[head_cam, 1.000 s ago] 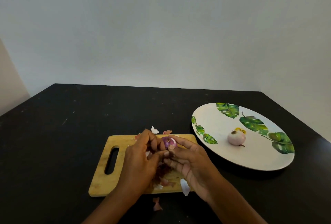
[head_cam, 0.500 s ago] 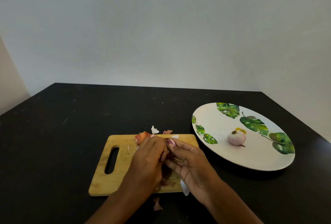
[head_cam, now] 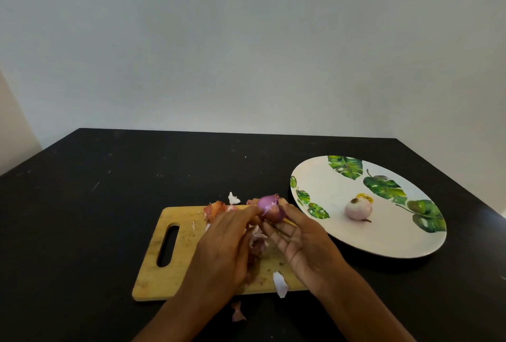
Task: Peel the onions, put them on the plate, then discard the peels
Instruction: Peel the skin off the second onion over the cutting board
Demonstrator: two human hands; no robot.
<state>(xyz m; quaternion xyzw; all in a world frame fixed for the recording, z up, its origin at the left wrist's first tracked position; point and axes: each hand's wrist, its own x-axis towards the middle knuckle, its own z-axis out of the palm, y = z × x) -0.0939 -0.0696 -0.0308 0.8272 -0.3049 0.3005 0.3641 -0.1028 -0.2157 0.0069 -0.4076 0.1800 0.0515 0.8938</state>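
A small purple onion (head_cam: 269, 208) is held above the far edge of the wooden cutting board (head_cam: 178, 256). My right hand (head_cam: 302, 243) cradles it with fingertips and thumb, palm turned up. My left hand (head_cam: 227, 246) reaches in from the left, its fingertips pinching the onion's skin at its left side. A peeled pale onion (head_cam: 358, 208) lies on the white leaf-patterned plate (head_cam: 328, 188) to the right. Loose peels (head_cam: 216, 209) lie on the board's far edge, and more peels (head_cam: 257, 243) sit under my hands.
The board and plate rest on a black table (head_cam: 95, 218) that ends at a pale wall. A white peel (head_cam: 279, 284) hangs over the board's near edge, and a pinkish scrap (head_cam: 237, 311) lies on the table in front of it.
The onion has risen and turned so more of its purple surface shows. My right hand has opened palm-up under it, and my left hand has shifted slightly left.
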